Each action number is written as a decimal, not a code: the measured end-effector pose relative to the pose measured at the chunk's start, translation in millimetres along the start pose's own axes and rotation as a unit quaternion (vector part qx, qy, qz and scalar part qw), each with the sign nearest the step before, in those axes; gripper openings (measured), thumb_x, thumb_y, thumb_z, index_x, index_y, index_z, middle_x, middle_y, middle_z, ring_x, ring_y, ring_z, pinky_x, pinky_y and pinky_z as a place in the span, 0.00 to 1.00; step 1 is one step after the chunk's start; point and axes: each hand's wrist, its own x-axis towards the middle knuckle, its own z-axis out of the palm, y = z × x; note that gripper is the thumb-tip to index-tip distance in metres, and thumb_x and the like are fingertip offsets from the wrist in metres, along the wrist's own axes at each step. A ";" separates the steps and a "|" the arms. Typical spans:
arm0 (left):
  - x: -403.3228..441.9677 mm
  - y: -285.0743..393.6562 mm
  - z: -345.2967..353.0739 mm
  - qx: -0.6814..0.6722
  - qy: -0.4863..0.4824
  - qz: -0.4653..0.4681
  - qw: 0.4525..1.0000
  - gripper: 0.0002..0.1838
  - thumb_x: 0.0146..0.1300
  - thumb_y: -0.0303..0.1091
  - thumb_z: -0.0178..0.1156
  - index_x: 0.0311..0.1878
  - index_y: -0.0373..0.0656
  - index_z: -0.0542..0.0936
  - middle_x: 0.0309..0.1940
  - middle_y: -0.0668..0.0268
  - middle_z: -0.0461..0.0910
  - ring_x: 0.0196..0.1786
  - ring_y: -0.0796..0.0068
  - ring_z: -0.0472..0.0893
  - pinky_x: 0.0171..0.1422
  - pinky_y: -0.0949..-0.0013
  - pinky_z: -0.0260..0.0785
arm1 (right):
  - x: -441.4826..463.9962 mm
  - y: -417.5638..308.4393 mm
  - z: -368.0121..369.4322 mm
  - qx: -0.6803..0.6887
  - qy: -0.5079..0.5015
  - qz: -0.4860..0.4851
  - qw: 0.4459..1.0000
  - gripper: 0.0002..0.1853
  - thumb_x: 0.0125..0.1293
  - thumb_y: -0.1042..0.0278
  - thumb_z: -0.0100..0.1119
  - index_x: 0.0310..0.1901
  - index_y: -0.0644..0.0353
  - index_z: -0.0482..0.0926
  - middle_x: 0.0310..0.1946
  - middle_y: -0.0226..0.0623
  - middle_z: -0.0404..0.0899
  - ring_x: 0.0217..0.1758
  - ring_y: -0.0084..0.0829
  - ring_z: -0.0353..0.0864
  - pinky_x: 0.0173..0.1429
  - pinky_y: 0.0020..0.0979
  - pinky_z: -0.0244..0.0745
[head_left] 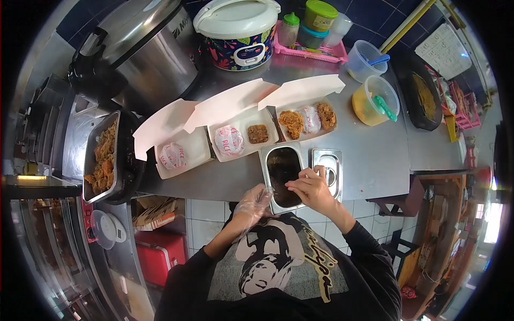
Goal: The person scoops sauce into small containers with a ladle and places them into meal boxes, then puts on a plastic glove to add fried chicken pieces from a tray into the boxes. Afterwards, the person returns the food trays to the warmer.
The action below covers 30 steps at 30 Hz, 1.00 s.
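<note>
A rectangular steel food pan (pixel 263 170) of dark brown sauce stands at the counter's front edge. My left hand (pixel 255 203), in a clear plastic glove, is closed at the pan's near left corner. Over the pan's right side, my bare right hand (pixel 315 190) has its fingers pinched together; what they hold, if anything, I cannot make out. Beside that hand lies a steel lid (pixel 335 160). Behind the pan stand three open paper boxes. The right box (pixel 306 137) has fried chicken (pixel 290 124) around a wrapped rice bundle (pixel 311 120). The middle box (pixel 230 156) holds wrapped rice and a brown minced portion (pixel 258 134); the left box (pixel 199 160) has wrapped rice.
At left, a black-edged tray (pixel 114 187) of fried pieces sits before a large steel cooker (pixel 155 59). A patterned rice cooker (pixel 235 48) and a pink basket (pixel 281 48) line the back. Plastic tubs (pixel 360 109) with spoons stand right.
</note>
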 end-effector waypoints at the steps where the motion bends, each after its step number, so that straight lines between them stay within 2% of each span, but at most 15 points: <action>1: -4.3 15.1 -0.2 -0.049 -0.025 -0.037 0.998 0.06 0.69 0.30 0.49 0.38 0.38 0.66 0.31 0.65 0.67 0.29 0.75 0.73 0.36 0.60 0.82 | -2.4 0.3 -0.8 0.010 -0.003 0.014 1.000 0.05 0.54 0.68 0.65 0.33 0.53 0.84 0.30 0.26 0.79 0.38 0.27 0.71 0.49 0.35 0.57; 7: -8.3 25.0 0.8 -0.124 -0.028 -0.051 0.991 0.06 0.69 0.30 0.48 0.38 0.37 0.65 0.31 0.64 0.67 0.29 0.73 0.74 0.37 0.58 0.83 | -8.7 -4.8 -5.8 0.084 -0.016 0.110 0.990 0.04 0.58 0.69 0.62 0.34 0.53 0.84 0.23 0.28 0.75 0.31 0.26 0.70 0.48 0.33 0.53; 10: -2.7 9.8 0.1 -0.030 -0.015 -0.003 0.999 0.06 0.69 0.30 0.47 0.38 0.37 0.65 0.31 0.63 0.67 0.28 0.73 0.74 0.37 0.58 0.83 | -8.1 -6.4 -4.4 0.130 -0.006 0.186 0.974 0.04 0.60 0.68 0.60 0.34 0.53 0.84 0.21 0.29 0.74 0.26 0.26 0.68 0.48 0.32 0.52; 12: -8.6 28.0 1.8 -0.100 -0.022 -0.038 0.994 0.06 0.69 0.29 0.47 0.38 0.37 0.64 0.30 0.63 0.66 0.27 0.73 0.74 0.36 0.58 0.83 | -8.7 -6.7 -0.4 0.165 0.025 0.229 0.959 0.04 0.61 0.68 0.59 0.34 0.53 0.84 0.20 0.29 0.74 0.23 0.25 0.67 0.49 0.31 0.52; 13: -10.3 34.7 2.6 -0.135 -0.025 -0.055 0.989 0.06 0.69 0.29 0.47 0.38 0.36 0.64 0.30 0.63 0.66 0.27 0.73 0.74 0.36 0.58 0.83 | -8.0 -10.4 -0.1 0.147 0.016 0.227 0.963 0.05 0.61 0.68 0.59 0.33 0.54 0.84 0.21 0.29 0.75 0.22 0.26 0.67 0.48 0.31 0.53; 15: -8.9 31.8 2.0 -0.113 -0.018 -0.063 0.991 0.07 0.69 0.29 0.47 0.37 0.36 0.64 0.29 0.63 0.66 0.26 0.73 0.75 0.36 0.59 0.83 | -6.9 -19.8 -0.5 0.110 -0.001 0.222 0.969 0.05 0.61 0.68 0.59 0.32 0.55 0.84 0.21 0.30 0.77 0.21 0.26 0.69 0.45 0.30 0.56; 18: -5.3 27.7 0.1 -0.063 -0.017 -0.058 0.996 0.07 0.69 0.29 0.47 0.36 0.35 0.64 0.27 0.63 0.66 0.25 0.73 0.75 0.36 0.59 0.83 | -10.0 -9.4 6.8 0.214 0.066 0.282 0.933 0.06 0.62 0.68 0.58 0.33 0.58 0.83 0.24 0.35 0.81 0.21 0.27 0.73 0.38 0.30 0.61; 21: -8.7 36.0 0.2 -0.066 -0.015 -0.069 0.995 0.07 0.69 0.29 0.47 0.36 0.35 0.64 0.26 0.63 0.66 0.25 0.73 0.75 0.36 0.59 0.83 | -13.6 -13.5 7.4 0.216 0.081 0.319 0.919 0.07 0.64 0.71 0.56 0.37 0.64 0.82 0.28 0.36 0.82 0.29 0.21 0.76 0.34 0.23 0.70; 22: -10.0 40.8 0.9 -0.076 -0.016 -0.076 0.994 0.07 0.69 0.29 0.47 0.36 0.35 0.64 0.26 0.63 0.66 0.25 0.73 0.75 0.36 0.59 0.83 | -14.5 -15.0 14.1 0.242 0.145 0.310 0.908 0.09 0.63 0.68 0.57 0.35 0.63 0.83 0.25 0.40 0.81 0.20 0.21 0.72 0.25 0.26 0.61; 25: -10.8 45.3 2.2 -0.108 -0.016 -0.087 0.990 0.07 0.69 0.29 0.47 0.38 0.35 0.65 0.26 0.63 0.66 0.25 0.73 0.74 0.37 0.58 0.83 | -14.3 -19.0 14.5 0.276 0.169 0.402 0.856 0.08 0.64 0.69 0.57 0.36 0.63 0.84 0.22 0.35 0.78 0.20 0.16 0.65 0.23 0.24 0.58; 28: -6.7 29.6 2.8 -0.130 -0.025 -0.069 0.989 0.06 0.69 0.29 0.47 0.39 0.35 0.65 0.27 0.63 0.66 0.26 0.73 0.74 0.36 0.58 0.83 | -15.9 -26.5 21.3 0.224 0.184 0.367 0.884 0.08 0.65 0.69 0.56 0.38 0.63 0.83 0.20 0.29 0.75 0.21 0.14 0.61 0.23 0.22 0.57; 30: -8.4 37.7 3.0 -0.137 -0.024 -0.076 0.987 0.06 0.69 0.29 0.47 0.39 0.36 0.65 0.28 0.63 0.66 0.27 0.74 0.74 0.36 0.58 0.83 | -10.6 -40.0 17.9 0.249 0.185 0.396 0.864 0.11 0.67 0.66 0.54 0.39 0.65 0.82 0.21 0.28 0.75 0.24 0.12 0.64 0.26 0.19 0.59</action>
